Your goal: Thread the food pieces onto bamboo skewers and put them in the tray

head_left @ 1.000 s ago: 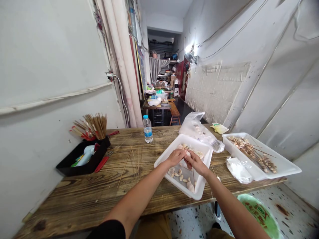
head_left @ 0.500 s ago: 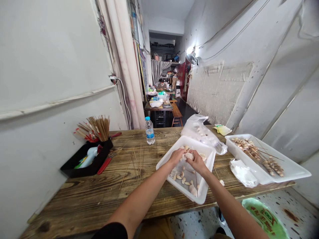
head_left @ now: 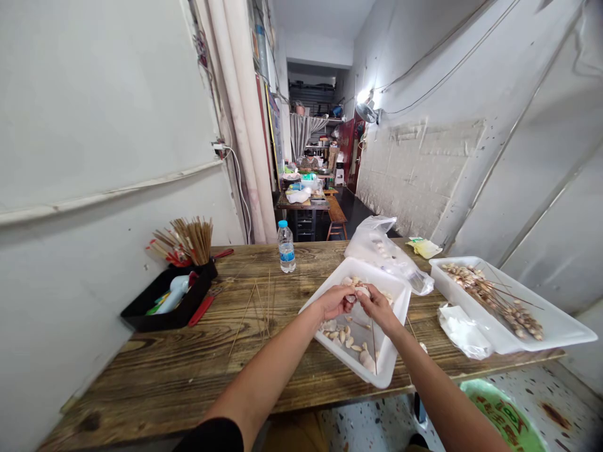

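Note:
Both my hands meet above a white plastic tray (head_left: 307, 307) on the wooden table. My left hand (head_left: 336, 301) is closed, its fingers pinching a pale garlic bulb (head_left: 360, 292) from the left. On the other side, my right hand (head_left: 377, 304) grips the same bulb with thumb and fingers. Loose garlic cloves (head_left: 343, 336) lie on the tray floor below. A whole garlic bulb (head_left: 367, 360) sits in the near corner, with a thin skewer beside it. More garlic behind my hands is partly hidden.
Right of me stands a second white tray (head_left: 560, 314) with skewered garlic (head_left: 506, 301). Behind my tray lies a plastic bag (head_left: 386, 251). A water bottle (head_left: 286, 248), loose bamboo skewers (head_left: 257, 314) and a black box (head_left: 155, 317) are to the left. A green-lined bin (head_left: 499, 411) stands below the table edge.
My fingers have shifted around the garlic bulb, the left hand curling in more tightly. Everything in view sits slightly further right as the camera has turned a little.

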Motion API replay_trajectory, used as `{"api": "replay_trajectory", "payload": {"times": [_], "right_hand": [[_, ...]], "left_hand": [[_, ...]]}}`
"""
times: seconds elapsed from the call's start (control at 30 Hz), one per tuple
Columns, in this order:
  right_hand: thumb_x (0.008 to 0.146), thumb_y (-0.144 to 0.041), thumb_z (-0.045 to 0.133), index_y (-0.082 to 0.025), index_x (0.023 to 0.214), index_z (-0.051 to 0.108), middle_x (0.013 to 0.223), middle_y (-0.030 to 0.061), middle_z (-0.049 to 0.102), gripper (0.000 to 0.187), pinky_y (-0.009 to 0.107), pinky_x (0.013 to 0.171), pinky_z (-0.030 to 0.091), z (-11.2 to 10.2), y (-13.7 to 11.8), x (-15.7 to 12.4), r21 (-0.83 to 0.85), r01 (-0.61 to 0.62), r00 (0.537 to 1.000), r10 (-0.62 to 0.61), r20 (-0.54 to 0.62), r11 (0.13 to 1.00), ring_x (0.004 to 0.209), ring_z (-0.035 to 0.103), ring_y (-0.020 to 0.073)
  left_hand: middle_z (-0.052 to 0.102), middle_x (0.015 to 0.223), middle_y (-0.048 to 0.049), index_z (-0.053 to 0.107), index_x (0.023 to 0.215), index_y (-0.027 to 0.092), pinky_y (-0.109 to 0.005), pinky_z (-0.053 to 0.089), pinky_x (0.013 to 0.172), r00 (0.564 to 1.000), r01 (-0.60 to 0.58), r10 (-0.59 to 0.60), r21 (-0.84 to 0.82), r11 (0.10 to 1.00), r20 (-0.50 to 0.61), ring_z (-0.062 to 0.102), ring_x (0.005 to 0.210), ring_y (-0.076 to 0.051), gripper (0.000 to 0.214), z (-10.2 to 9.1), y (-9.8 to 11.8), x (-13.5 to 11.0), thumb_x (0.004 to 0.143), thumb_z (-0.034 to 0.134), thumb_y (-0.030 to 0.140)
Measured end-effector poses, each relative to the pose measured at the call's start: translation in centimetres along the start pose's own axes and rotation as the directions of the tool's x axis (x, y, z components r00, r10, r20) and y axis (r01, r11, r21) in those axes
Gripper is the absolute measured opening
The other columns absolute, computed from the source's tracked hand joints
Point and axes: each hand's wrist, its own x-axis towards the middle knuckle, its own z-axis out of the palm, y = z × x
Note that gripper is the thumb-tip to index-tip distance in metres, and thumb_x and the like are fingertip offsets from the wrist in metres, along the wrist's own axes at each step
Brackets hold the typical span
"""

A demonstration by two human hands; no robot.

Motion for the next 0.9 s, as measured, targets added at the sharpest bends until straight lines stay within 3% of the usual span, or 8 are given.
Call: {"api": "replay_trajectory", "payload": {"times": [0.1, 0.23, 0.47, 0.6, 0.7, 0.77, 0.83, 0.9], "right_hand": [[0.085, -0.057, 0.050, -0.021, 0.109, 0.058, 0.080, 0.0015, 0.061, 0.044, 0.028, 0.064, 0.047, 0.0, 0.0, 0.1, -0.046, 0.077, 0.997, -0.077, 0.011, 0.996, 0.072, 0.056, 0.0172], [0.089, -0.053, 0.044, -0.023, 0.114, 0.055, 0.093, 0.0037, 0.063, 0.041, 0.034, 0.078, 0.049, 0.2, -0.3, 0.1, -0.112, 0.137, 0.990, -0.135, 0.026, 0.984, 0.085, 0.059, 0.0199], [0.092, -0.054, 0.038, -0.022, 0.113, 0.054, 0.087, 0.0041, 0.061, 0.041, 0.033, 0.073, 0.048, 0.2, -0.8, -0.2, -0.133, 0.107, 0.994, -0.105, 0.025, 0.985, 0.081, 0.058, 0.0203], [0.091, -0.055, 0.037, -0.022, 0.102, 0.054, 0.081, 0.0035, 0.060, 0.039, 0.032, 0.068, 0.047, 0.4, -0.9, -0.1, -0.147, 0.080, 0.996, -0.085, -0.025, 0.986, 0.076, 0.058, 0.0201], [0.092, -0.055, 0.031, -0.022, 0.083, 0.052, 0.076, 0.0042, 0.060, 0.040, 0.033, 0.069, 0.046, 0.7, -1.1, 0.2, -0.210, 0.020, 0.993, -0.043, -0.109, 0.977, 0.073, 0.057, 0.0209], [0.092, -0.055, 0.030, -0.023, 0.075, 0.049, 0.071, 0.0046, 0.059, 0.040, 0.034, 0.069, 0.046, 0.9, -1.1, 0.6, -0.270, -0.081, 0.984, 0.034, -0.177, 0.959, 0.072, 0.058, 0.0222], [0.089, -0.058, 0.037, -0.024, 0.071, 0.048, 0.067, 0.0057, 0.058, 0.040, 0.034, 0.069, 0.045, 1.1, -1.1, 1.1, -0.314, -0.202, 0.963, 0.129, -0.238, 0.928, 0.074, 0.060, 0.0244], [0.085, -0.062, 0.046, -0.024, 0.072, 0.048, 0.066, 0.0075, 0.058, 0.040, 0.035, 0.069, 0.045, 1.5, -0.8, 1.5, -0.321, -0.276, 0.939, 0.183, -0.291, 0.906, 0.077, 0.062, 0.0267]], "left_hand": [[0.045, 0.056, 0.0060, 0.051, 0.070, 0.015, -0.019, 0.022, 0.048, 0.998, 0.062, -0.062, -0.034, 0.998, -0.014, 0.034, 0.047, -0.004, 0.025, 0.3, 0.3, -0.3, 0.062, 0.072, 0.027], [0.040, 0.058, 0.0083, 0.048, 0.077, 0.017, -0.017, 0.015, 0.047, 0.999, -0.039, 0.040, -0.025, 0.999, 0.006, 0.029, 0.045, -0.002, 0.024, 0.6, 0.0, -0.2, 0.064, 0.068, 0.024], [0.038, 0.057, 0.0103, 0.039, 0.080, 0.020, -0.018, 0.012, 0.045, 0.994, -0.108, 0.107, 0.062, 0.992, 0.008, 0.022, 0.040, -0.001, 0.029, 0.8, -0.7, 0.1, 0.075, 0.063, 0.037], [0.039, 0.055, 0.0099, 0.036, 0.076, 0.021, -0.020, 0.011, 0.043, 0.979, -0.143, 0.163, 0.154, 0.978, -0.122, 0.024, 0.038, -0.002, 0.030, 1.5, -0.7, 0.1, 0.078, 0.060, 0.040], [0.039, 0.053, 0.0093, 0.036, 0.072, 0.021, -0.020, 0.011, 0.043, 0.973, -0.110, 0.146, 0.192, 0.975, -0.181, 0.024, 0.038, -0.002, 0.029, 2.1, -0.5, 0.1, 0.079, 0.058, 0.039], [0.041, 0.053, 0.0073, 0.039, 0.070, 0.020, -0.021, 0.011, 0.042, 0.988, -0.032, 0.057, 0.173, 0.984, -0.142, 0.024, 0.038, -0.003, 0.026, 2.3, -0.4, 0.2, 0.080, 0.054, 0.039], [0.043, 0.054, 0.0057, 0.040, 0.067, 0.019, -0.022, 0.010, 0.042, 0.995, 0.034, -0.021, 0.143, 0.989, -0.095, 0.023, 0.037, -0.003, 0.026, 2.3, -0.4, 0.3, 0.080, 0.052, 0.038], [0.041, 0.053, 0.0059, 0.039, 0.066, 0.020, -0.022, 0.009, 0.043, 0.993, 0.024, -0.008, 0.134, 0.991, -0.117, 0.022, 0.037, -0.004, 0.027, 2.2, -0.7, 0.4, 0.081, 0.051, 0.039]]}}
